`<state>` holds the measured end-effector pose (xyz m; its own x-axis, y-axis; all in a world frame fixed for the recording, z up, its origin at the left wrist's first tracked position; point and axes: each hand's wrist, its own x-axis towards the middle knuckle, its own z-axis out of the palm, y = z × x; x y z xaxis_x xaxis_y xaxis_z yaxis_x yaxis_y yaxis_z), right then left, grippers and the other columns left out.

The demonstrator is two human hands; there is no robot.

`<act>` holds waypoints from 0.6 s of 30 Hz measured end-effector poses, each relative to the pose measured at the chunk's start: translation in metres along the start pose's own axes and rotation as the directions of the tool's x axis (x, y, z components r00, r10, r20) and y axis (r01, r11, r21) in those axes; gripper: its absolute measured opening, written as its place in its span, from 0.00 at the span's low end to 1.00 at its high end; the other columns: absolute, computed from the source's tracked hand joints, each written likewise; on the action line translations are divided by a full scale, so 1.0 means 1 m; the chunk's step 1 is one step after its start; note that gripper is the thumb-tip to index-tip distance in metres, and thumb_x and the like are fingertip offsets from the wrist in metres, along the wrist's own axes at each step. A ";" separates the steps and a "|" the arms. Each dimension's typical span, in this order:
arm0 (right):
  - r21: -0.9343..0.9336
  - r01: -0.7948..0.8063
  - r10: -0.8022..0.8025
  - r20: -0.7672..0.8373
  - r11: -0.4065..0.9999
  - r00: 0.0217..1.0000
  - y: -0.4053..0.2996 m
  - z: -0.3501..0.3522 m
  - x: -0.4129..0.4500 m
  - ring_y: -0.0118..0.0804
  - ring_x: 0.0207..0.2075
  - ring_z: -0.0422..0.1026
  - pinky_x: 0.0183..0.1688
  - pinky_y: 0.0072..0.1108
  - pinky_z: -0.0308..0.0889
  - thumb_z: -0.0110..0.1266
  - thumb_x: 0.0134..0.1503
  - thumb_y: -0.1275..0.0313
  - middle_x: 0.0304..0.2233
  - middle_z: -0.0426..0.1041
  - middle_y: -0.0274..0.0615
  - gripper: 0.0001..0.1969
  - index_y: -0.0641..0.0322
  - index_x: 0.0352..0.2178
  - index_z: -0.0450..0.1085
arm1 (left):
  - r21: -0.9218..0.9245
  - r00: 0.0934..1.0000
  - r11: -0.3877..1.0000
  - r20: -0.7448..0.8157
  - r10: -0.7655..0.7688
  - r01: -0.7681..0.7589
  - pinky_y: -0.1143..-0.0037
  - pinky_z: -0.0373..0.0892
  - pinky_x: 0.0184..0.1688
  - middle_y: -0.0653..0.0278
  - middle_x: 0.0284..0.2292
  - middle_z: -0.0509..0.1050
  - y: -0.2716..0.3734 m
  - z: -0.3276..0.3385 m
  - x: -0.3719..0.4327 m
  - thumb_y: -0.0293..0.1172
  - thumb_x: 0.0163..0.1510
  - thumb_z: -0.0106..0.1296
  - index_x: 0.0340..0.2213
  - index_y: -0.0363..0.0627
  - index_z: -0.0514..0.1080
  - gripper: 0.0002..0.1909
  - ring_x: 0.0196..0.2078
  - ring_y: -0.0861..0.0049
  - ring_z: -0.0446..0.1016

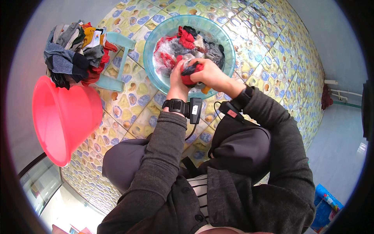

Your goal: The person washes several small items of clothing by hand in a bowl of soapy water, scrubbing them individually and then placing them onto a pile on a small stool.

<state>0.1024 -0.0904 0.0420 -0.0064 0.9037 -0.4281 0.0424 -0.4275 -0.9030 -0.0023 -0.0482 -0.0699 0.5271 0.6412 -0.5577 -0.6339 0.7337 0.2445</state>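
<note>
A translucent blue-green plastic basin stands on the tiled floor in front of me, holding sudsy water and a mass of wet red, grey, black and cream clothes. Over its near side, my left hand and my right hand are close together, both gripping a bunched red and black cloth. My left palm is against its left side and my right fingers close over its right side. A bit of orange-yellow cloth shows below my right hand. Some of my fingers are hidden by the cloth.
To the left, a pile of socks and other cloth items lies on a pale blue plastic stool. Below it, a large pink-red plastic tub is tipped on its side. White pipes run at the right wall. A blue patterned item lies lower right.
</note>
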 end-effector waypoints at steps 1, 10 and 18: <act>-0.080 0.056 -0.060 -0.047 0.995 0.997 0.007 0.001 0.004 0.28 0.20 0.64 0.26 0.19 0.62 0.52 0.33 0.73 0.18 0.67 0.38 0.11 0.65 0.24 0.67 | -0.003 1.000 1.000 0.003 -0.007 0.007 0.70 0.67 0.31 0.59 0.31 0.69 -0.002 0.002 -0.001 0.37 0.49 0.42 0.35 0.41 0.65 0.15 0.31 0.69 0.70; -0.334 -0.173 0.051 -0.345 0.927 0.937 0.093 -0.058 0.071 0.40 0.25 0.70 0.30 0.24 0.64 0.53 0.34 0.70 0.21 0.70 0.48 0.13 0.67 0.24 0.69 | 0.260 0.975 0.956 -0.137 0.176 -0.136 0.70 0.67 0.31 0.61 0.30 0.69 -0.012 0.011 0.013 0.29 0.43 0.47 0.37 0.43 0.63 0.16 0.32 0.68 0.70; -0.979 0.196 -0.173 0.185 0.054 0.968 0.098 -0.040 0.040 0.59 0.34 0.62 0.35 0.37 0.62 0.52 0.38 0.66 0.38 0.59 0.59 0.19 0.55 0.36 0.64 | 0.581 0.753 0.809 -0.493 0.435 -0.087 0.71 0.66 0.36 0.50 0.42 0.57 -0.028 0.024 -0.017 0.25 0.38 0.50 0.51 0.49 0.50 0.36 0.40 0.64 0.64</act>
<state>0.1460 -0.0954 -0.0623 -0.1979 0.9438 -0.2646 0.9791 0.1778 -0.0983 0.0204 -0.0740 -0.0483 -0.1577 0.6913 -0.7051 -0.2300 0.6687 0.7071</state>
